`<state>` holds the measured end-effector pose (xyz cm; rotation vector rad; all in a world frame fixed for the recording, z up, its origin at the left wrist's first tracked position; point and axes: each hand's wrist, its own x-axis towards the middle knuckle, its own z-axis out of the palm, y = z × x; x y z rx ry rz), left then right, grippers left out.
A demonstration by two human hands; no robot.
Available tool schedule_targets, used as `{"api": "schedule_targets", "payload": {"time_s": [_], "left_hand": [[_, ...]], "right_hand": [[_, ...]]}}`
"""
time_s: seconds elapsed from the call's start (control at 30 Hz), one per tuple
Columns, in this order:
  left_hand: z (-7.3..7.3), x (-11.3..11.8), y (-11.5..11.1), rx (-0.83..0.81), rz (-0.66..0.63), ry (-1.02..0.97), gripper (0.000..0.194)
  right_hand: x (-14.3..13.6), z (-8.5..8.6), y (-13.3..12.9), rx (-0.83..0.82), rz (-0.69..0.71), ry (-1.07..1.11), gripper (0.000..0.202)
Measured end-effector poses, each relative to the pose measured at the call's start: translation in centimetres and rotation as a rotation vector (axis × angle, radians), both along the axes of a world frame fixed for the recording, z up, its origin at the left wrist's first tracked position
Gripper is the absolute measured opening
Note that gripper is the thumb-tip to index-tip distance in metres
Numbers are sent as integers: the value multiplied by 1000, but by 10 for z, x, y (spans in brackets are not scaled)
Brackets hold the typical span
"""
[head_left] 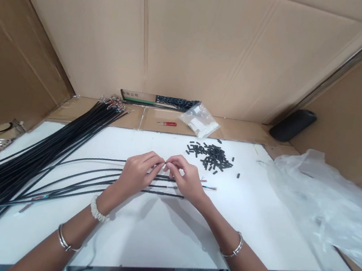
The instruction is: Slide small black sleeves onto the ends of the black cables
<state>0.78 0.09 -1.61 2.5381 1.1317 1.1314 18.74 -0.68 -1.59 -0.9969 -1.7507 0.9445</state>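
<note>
My left hand (139,170) pinches a black cable (93,158) near its end, over the middle of the white table. My right hand (184,177) meets it fingertip to fingertip at the cable's end, its fingers closed on something too small to make out. Beneath both hands lie several more black cables (161,193), side by side, some with thin coloured wires (210,188) showing at their right ends. Just beyond my right hand is a loose pile of short black tubes (215,157).
A thick bundle of black cables (51,147) fills the left side. Red-handled snips (169,123) and a clear bag (200,120) lie at the back. Clear plastic sheeting (334,210) and a black roll (292,125) are right. Cardboard walls (199,37) surround the table (238,227).
</note>
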Motion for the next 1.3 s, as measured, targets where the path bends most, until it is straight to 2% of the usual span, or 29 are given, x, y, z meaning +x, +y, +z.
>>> {"api": "schedule_targets", "payload": {"time_s": [0.1,0.37,0.63,1.03,1.3], "left_hand": [[1,-2,1,-37,-28,-24,14],[3,-6,2,-284,-100,-108,15],[9,-13,9,-377,-113,-21,19],[22,-26,17,-648,-192,-55,26],[23,-29,19,-706,-215,-79,28]], "right_hand": [[2,1,0,23,0,-61,12],[1,-4,4,-73,54,-58,15],[4,-3,3,39,-4,-173,15],[3,-2,2,128,-28,-257,16],[5,-2,3,135,-30,-242,18]]}}
